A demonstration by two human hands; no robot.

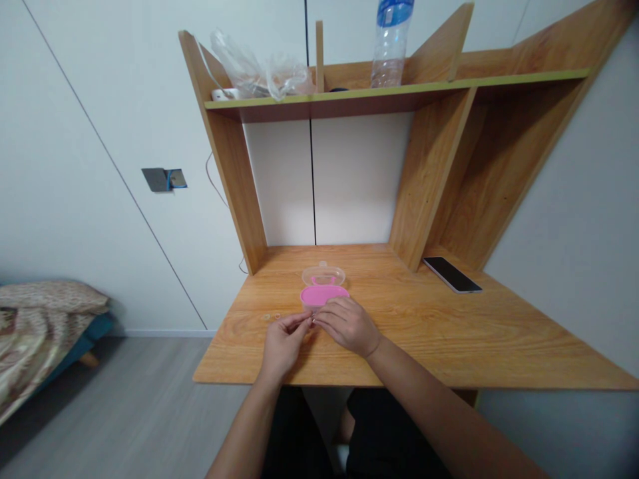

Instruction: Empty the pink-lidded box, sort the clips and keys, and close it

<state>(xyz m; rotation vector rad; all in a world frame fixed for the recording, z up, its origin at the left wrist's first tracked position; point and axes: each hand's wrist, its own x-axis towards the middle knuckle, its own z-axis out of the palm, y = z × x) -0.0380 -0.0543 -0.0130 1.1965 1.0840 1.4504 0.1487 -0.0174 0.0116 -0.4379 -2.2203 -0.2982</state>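
Note:
My left hand (282,342) and my right hand (349,324) meet at the fingertips just above the desk. Both are closed in a pinch; whatever lies between the fingers is too small to make out. Right behind them stands a small oval case with a pink inner surface (323,295). Its clear lid (323,275) is tipped back behind it, and the right hand covers the case's front right part. To the left of the case, two tiny pale ring-like pieces (277,316) lie on the wood.
A phone (452,275) lies on the wooden desk (424,332) at the right. Overhead, the shelf (344,100) holds a plastic bottle (390,46) and a clear plastic bag (259,70). An upright panel (224,153) stands left, and an open wall socket (164,179) shows beyond it.

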